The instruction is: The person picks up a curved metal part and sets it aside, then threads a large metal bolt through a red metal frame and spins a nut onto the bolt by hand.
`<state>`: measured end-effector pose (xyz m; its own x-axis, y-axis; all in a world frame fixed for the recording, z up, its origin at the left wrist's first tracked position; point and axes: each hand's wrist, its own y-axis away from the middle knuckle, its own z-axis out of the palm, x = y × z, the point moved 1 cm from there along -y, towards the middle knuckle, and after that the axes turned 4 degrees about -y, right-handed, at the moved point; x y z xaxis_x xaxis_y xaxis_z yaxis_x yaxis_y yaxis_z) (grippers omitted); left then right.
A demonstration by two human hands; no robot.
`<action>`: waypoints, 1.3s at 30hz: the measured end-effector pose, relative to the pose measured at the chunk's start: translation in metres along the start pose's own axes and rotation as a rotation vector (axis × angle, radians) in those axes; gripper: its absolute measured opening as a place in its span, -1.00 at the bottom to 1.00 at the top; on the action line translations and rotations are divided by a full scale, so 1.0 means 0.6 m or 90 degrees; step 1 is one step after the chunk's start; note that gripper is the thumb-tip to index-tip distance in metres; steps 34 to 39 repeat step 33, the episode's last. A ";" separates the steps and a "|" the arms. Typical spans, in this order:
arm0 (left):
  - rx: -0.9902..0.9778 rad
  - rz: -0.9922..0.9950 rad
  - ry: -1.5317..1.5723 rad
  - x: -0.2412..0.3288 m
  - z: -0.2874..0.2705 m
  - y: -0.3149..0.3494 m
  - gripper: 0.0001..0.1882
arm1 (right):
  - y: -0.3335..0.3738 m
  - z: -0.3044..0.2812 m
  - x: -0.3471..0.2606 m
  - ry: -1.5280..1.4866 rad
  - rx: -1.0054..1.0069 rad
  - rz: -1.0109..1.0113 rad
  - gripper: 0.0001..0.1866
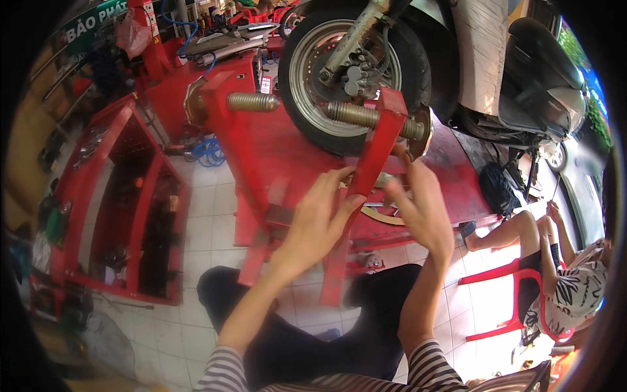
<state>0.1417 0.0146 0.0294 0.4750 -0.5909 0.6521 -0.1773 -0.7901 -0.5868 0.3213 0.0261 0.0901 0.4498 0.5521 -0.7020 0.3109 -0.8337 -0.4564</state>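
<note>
A red steel wheel clamp [386, 134] stands in front of me, with two uprights. A threaded bolt [353, 114] passes through its right upright, and another threaded bolt [251, 102] juts inward from the left one. My left hand [317, 212] grips the right upright below its bolt, thumb on the near face and fingers partly behind it. Right of that upright is my right hand [424, 206], raised, its fingers blurred near the bolt's outer nut [421, 130]; whether they hold anything is unclear. Just beyond the clamp is the motorbike's front wheel [307, 72].
The motorbike [480, 59] rests on a red lift platform [450, 176]. A red tool cart [140, 215] stands at left, near a coiled blue hose [209, 152]. At right, another person [571, 281] sits on a red plastic chair [519, 294]. A curved tan piece [382, 215] lies beyond my hands.
</note>
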 end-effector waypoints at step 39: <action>0.371 -0.204 0.247 -0.203 -0.086 0.087 -0.80 | -0.071 0.201 0.077 -0.053 0.298 -0.069 -0.67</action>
